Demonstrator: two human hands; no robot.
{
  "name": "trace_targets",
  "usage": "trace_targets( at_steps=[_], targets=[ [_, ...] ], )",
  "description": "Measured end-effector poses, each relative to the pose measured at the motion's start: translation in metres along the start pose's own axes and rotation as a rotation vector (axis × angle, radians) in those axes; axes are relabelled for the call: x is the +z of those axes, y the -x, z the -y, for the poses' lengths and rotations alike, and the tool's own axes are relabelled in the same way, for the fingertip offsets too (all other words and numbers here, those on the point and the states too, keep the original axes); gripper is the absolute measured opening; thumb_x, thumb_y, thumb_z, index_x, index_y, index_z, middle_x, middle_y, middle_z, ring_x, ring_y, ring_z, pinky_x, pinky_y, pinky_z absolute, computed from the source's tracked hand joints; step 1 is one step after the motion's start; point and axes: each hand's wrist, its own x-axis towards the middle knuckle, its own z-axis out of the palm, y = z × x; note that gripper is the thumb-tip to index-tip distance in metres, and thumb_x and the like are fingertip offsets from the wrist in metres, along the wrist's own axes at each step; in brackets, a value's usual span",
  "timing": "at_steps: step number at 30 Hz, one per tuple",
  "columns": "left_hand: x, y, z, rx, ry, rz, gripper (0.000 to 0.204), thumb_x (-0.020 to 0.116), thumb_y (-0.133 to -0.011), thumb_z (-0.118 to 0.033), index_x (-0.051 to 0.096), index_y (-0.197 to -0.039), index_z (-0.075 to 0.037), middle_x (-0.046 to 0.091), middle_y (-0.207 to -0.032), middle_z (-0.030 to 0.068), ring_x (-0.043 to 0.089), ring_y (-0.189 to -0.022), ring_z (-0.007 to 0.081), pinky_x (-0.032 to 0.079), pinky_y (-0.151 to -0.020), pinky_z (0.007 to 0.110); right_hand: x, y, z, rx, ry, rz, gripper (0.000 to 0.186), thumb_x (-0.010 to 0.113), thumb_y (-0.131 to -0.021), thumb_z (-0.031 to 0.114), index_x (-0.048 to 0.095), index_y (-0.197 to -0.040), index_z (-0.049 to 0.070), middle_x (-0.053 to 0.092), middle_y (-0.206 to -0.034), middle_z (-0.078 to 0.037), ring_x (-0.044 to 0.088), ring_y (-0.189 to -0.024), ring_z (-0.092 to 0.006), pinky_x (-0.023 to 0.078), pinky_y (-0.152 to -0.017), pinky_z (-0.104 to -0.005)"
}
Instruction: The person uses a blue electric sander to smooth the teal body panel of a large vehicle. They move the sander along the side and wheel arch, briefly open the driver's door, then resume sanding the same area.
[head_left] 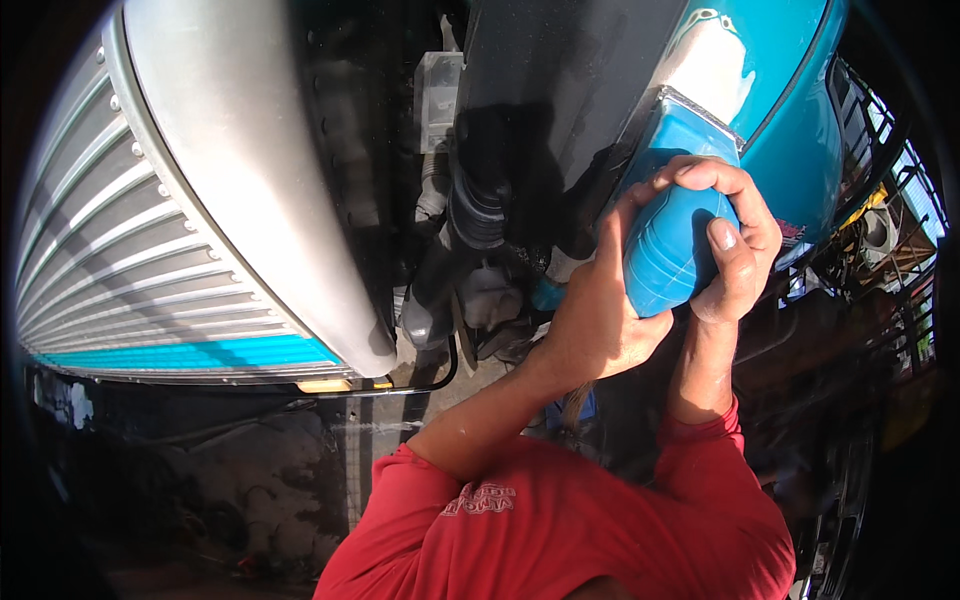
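Note:
Both my hands are closed round a blue plastic sanding block [672, 258] with a rounded, ridged grip. My left hand [600, 305] wraps its near left side. On the right side is my right hand [748, 245], its thumb lying along the grip and its fingers curled over the top to meet the left fingers. The block's flat far end, with a dark edge, rests against a glossy teal painted panel [795, 45]. Just beyond that end, a bright whitish patch [712, 62] shows on the panel. The block's underside is hidden.
To the left stands a large silver vehicle body [225, 130] with a ribbed side and teal stripe. Dark hoses [480, 205] and a translucent plastic reservoir [438, 100] sit between it and a dark panel [565, 60]. Cluttered metal parts [880, 235] lie at the far right.

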Motion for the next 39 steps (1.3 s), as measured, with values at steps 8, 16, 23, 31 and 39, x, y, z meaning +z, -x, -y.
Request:
trace_targets(
  at_steps=[8, 16, 23, 31, 39],
  targets=[
    [0.013, -0.018, 0.003, 0.124, 0.075, -0.058, 0.108, 0.08, -0.079, -0.002, 0.018, -0.168, -0.005, 0.06, -0.146, 0.0292, 0.068, -0.128, 0.0454, 0.056, -0.107, 0.05, -0.016, -0.023, 0.004, 0.11, 0.054, -0.112, 0.054, 0.06, -0.089, 0.038, 0.074, -0.116, -0.006, 0.077, -0.106, -0.018, 0.073, -0.098, -0.0244, 0.055, -0.096, -0.0357],
    [0.023, -0.033, -0.008, 0.173, 0.053, -0.1, 0.107, 0.08, -0.081, -0.003, 0.019, -0.168, -0.006, 0.057, -0.15, 0.03, 0.066, -0.132, 0.045, 0.054, -0.11, 0.049, -0.026, -0.039, 0.005, 0.108, -0.004, -0.083, 0.058, 0.053, -0.092, 0.04, 0.072, -0.12, -0.009, 0.077, -0.105, -0.019, 0.073, -0.095, -0.0245, 0.057, -0.09, -0.033],
    [0.022, -0.03, -0.016, 0.054, 0.061, 0.03, 0.108, 0.08, -0.079, -0.002, 0.018, -0.168, -0.004, 0.054, -0.152, 0.0318, 0.061, -0.138, 0.0459, 0.05, -0.114, 0.049, -0.041, -0.022, 0.002, 0.015, 0.065, -0.057, 0.053, 0.06, -0.089, 0.036, 0.074, -0.114, -0.009, 0.077, -0.107, -0.021, 0.073, -0.1, -0.0258, 0.054, -0.098, -0.0354],
    [0.043, -0.045, -0.023, 0.095, -0.063, -0.063, 0.113, 0.083, -0.078, -0.005, 0.016, -0.168, -0.002, 0.043, -0.16, 0.0331, 0.049, -0.148, 0.0508, 0.046, -0.118, 0.051, -0.069, -0.047, -0.013, 0.012, -0.276, 0.057, 0.064, 0.054, -0.091, 0.042, 0.065, -0.124, -0.012, 0.069, -0.112, -0.029, 0.072, -0.099, -0.0374, 0.057, -0.094, -0.0464],
    [0.054, -0.021, -0.007, 0.042, -0.132, -0.07, 0.114, 0.082, -0.081, -0.005, 0.01, -0.17, -0.005, 0.07, -0.121, 0.0376, 0.071, -0.109, 0.0568, 0.06, -0.094, 0.056, -0.067, -0.013, -0.034, -0.07, -0.433, 0.119, 0.06, 0.056, -0.092, 0.043, 0.063, -0.125, -0.007, 0.065, -0.111, -0.03, 0.07, -0.097, -0.0405, 0.055, -0.095, -0.0536]
  ],
)
